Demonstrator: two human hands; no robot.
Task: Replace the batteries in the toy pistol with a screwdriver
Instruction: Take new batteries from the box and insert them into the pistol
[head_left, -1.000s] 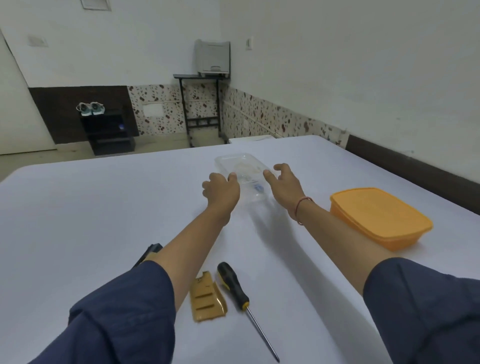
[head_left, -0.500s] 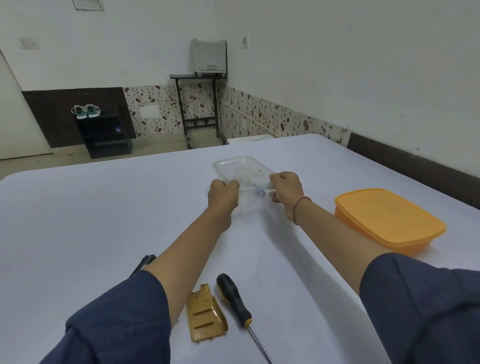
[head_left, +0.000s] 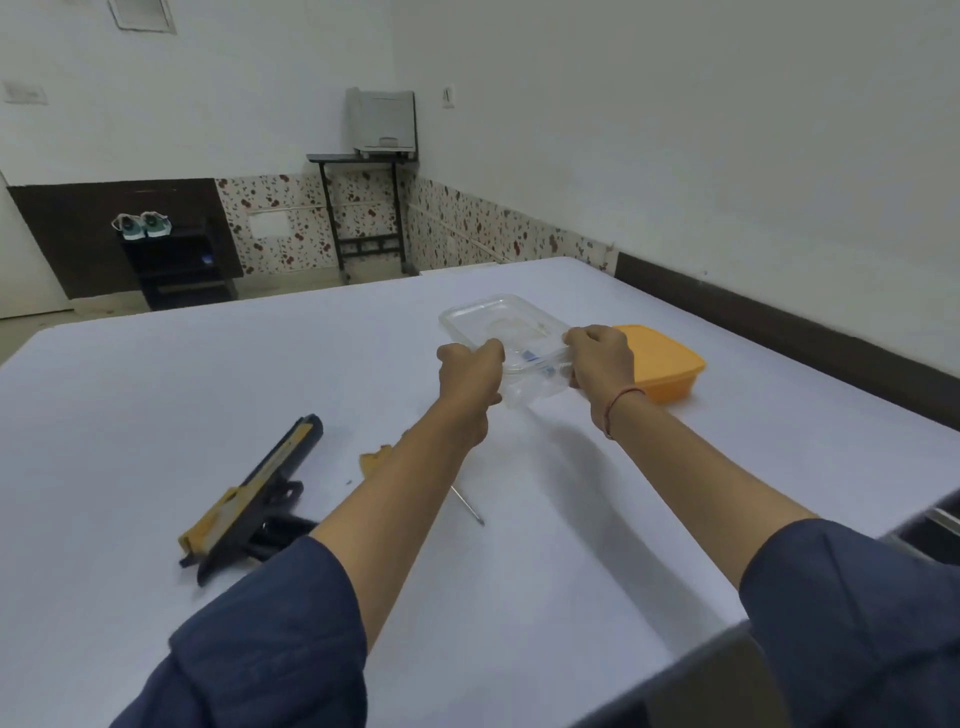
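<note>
A clear plastic box (head_left: 501, 325) with small blue-marked items inside is held above the white table (head_left: 156, 395). My left hand (head_left: 470, 376) grips its near left corner and my right hand (head_left: 602, 364) grips its near right corner. The black and gold toy pistol (head_left: 249, 493) lies on the table to the left of my left forearm. A gold battery cover (head_left: 374, 460) peeks out beside that forearm. Only the metal tip of the screwdriver (head_left: 467, 506) shows; my arm hides its handle.
An orange lidded box (head_left: 662, 366) sits on the table just right of my right hand. A dark edge (head_left: 924, 519) shows at the table's near right. Beyond the table are a black shelf with shoes (head_left: 171, 260) and a small stand with a printer (head_left: 384, 130).
Both hands closed on the clear box and lifted it toward me. The view shifted, so the toy pistol is now in sight and the orange box sits behind my right hand.
</note>
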